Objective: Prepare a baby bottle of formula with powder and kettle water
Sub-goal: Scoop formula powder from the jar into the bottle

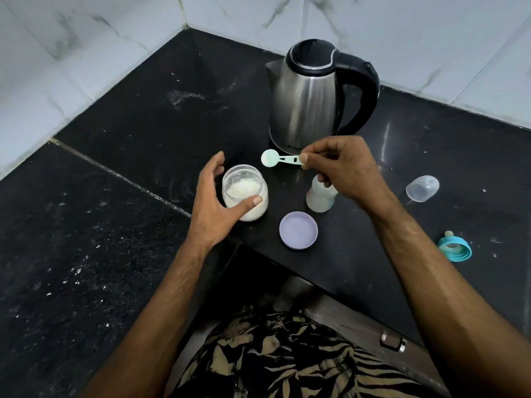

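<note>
Left hand (212, 202) gripping powder jar (245, 193), right hand (342, 168) pinching scoop (280, 159), kettle (316, 96) behind

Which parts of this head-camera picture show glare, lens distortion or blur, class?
Head view: glare streaks the black counter right of the kettle, whose steel body carries soft reflections; the wide lens bows the tiled wall's edges and stretches the forearms; the right hand throws only a faint shadow; the clear cap and teal collar look slightly soft near the edge.
</note>
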